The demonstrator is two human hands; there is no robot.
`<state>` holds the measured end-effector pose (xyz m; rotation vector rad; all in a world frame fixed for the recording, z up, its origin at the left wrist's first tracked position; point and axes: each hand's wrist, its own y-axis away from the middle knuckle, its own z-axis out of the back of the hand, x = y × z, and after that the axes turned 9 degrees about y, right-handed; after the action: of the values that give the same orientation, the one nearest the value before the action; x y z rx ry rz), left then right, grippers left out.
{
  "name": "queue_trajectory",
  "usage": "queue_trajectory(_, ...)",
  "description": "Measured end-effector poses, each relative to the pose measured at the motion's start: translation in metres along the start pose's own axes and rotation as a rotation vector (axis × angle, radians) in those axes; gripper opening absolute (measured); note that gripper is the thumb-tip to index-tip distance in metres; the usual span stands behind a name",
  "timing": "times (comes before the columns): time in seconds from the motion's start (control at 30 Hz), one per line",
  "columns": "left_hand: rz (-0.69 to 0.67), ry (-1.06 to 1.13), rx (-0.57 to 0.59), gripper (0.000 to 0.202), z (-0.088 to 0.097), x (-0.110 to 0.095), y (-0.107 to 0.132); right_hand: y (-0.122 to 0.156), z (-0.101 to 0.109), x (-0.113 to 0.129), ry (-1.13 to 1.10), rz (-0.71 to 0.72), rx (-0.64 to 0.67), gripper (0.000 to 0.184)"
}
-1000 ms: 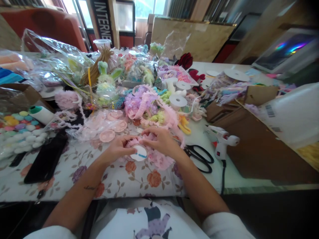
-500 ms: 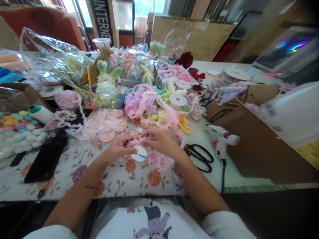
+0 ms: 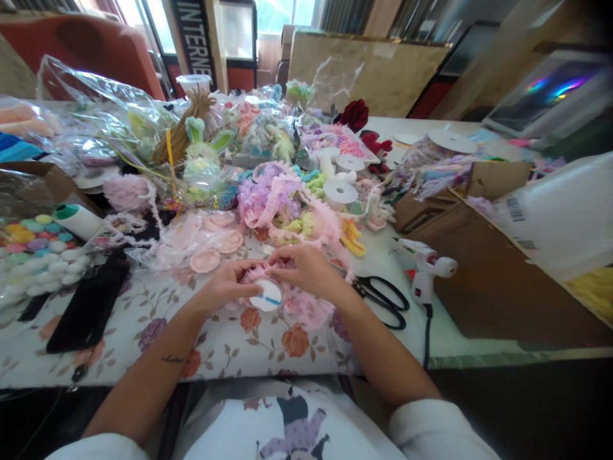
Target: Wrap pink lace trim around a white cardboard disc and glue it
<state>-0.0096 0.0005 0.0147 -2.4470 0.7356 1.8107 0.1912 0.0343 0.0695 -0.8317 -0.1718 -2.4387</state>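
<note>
Right now the left hand [image 3: 225,286] pinches the small white disc [image 3: 266,296] just left of the black scissors [image 3: 383,299], while the right hand [image 3: 306,268] closes on pink ruffled lace trim [image 3: 306,308] wrapped around it.

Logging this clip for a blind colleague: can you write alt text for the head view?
Left hand and right hand hold a white disc wrapped in pink lace trim over a floral tablecloth. Black scissors and a white glue gun lie to the right.
</note>
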Motion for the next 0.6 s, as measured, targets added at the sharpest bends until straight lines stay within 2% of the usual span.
queue_trajectory(0.3,0.001,-0.015,-0.006,0.060,0.000,0.000,0.000,-0.007,0.009,0.006,0.045,0.007,0.072,0.006)
queue_trajectory(0.6,0.011,0.006,0.010,0.063,0.001,0.000,0.001,-0.008,0.002,-0.004,-0.023,0.016,0.105,0.008)
